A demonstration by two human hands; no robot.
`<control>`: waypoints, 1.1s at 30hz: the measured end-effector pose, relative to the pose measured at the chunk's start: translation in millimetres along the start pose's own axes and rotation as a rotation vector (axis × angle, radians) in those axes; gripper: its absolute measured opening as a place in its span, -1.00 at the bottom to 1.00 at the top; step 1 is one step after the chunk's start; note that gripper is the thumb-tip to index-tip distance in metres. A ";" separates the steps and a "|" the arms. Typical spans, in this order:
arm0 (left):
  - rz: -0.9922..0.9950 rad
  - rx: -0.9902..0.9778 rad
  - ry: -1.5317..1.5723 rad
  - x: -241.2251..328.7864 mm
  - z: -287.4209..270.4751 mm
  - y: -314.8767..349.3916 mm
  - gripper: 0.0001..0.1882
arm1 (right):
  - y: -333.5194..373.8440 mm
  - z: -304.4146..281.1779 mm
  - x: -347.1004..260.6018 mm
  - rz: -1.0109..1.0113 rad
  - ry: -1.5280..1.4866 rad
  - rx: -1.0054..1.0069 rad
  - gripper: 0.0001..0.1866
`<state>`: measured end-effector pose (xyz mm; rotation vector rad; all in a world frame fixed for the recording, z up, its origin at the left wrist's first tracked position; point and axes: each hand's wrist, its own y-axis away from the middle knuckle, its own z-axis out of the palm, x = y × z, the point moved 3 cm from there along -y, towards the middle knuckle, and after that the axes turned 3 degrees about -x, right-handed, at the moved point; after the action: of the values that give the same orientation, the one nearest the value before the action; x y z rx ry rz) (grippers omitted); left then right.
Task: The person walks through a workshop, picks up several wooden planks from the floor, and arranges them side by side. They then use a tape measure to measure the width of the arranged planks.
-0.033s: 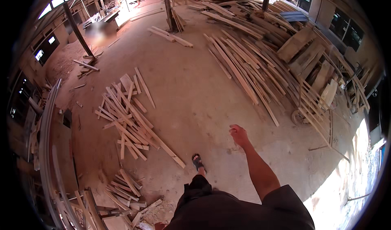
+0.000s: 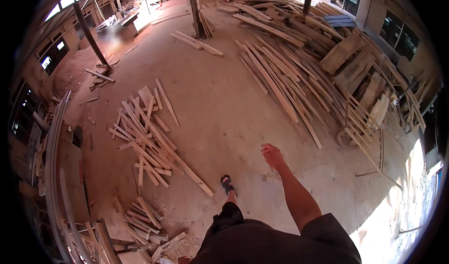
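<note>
My right hand (image 2: 272,156) hangs in front of me over the bare concrete floor (image 2: 210,109), its fingers loosely bent and a little apart, with nothing in them. Only a sliver of skin from my left hand (image 2: 184,260) shows at the lower edge, and its fingers are hidden. Left of my sandalled foot (image 2: 227,183) lies a loose, crisscrossed heap of sawn wooden strips (image 2: 152,137). Closer to me on that side is a smaller pile of short wood offcuts (image 2: 142,219). Neither hand touches any wood.
Long boards (image 2: 285,81) lie stacked along the right. Beside them stands a metal-framed cart (image 2: 367,133) with a wheel. A post (image 2: 194,11) rises ahead, with two planks (image 2: 199,44) at its foot. Long rails (image 2: 55,137) run along the left. Sawdust (image 2: 75,72) is heaped farther back.
The whole view has shifted very slightly. My right hand sits a touch farther left, still holding nothing.
</note>
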<state>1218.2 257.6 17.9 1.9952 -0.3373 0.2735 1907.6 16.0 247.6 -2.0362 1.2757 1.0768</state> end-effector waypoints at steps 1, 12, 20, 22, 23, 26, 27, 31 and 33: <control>-0.102 -0.001 0.115 16.3 -10.9 -5.9 -0.76 | -31.4 -2.4 -11.1 -0.065 0.094 -0.063 -0.69; 0.265 0.334 0.258 357.3 -268.6 -301.7 -0.47 | 4.7 45.9 286.8 0.346 1.170 -1.224 -0.81; 0.537 0.430 0.029 697.4 -412.3 -415.5 -0.64 | -99.9 9.1 262.0 0.770 0.897 -1.001 -0.77; 0.594 0.450 -0.268 722.1 -425.6 -443.7 -0.75 | -193.2 28.6 261.1 0.737 0.857 -0.971 -0.76; 0.635 0.455 -0.488 715.9 -428.4 -453.7 -0.82 | -244.5 42.4 261.9 0.701 0.846 -0.965 -0.76; 0.558 0.242 -0.834 689.7 -448.4 -463.6 -0.83 | -429.7 94.1 269.8 0.523 0.851 -0.940 -0.74; 0.359 0.132 -0.481 709.3 -451.4 -475.9 -0.83 | -495.7 102.4 276.8 0.474 0.875 -0.879 -0.74; 0.050 0.026 0.088 806.4 -477.6 -536.4 -0.82 | -873.5 135.6 239.8 0.252 0.790 -0.264 -0.73; -0.021 0.036 0.168 830.7 -505.9 -553.5 -0.81 | -1042.1 179.7 136.9 0.048 0.518 -0.023 -0.69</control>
<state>2168.5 847.9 50.5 1.9944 -0.2053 0.4330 2816.3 533.5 39.1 -2.4061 1.5644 0.5948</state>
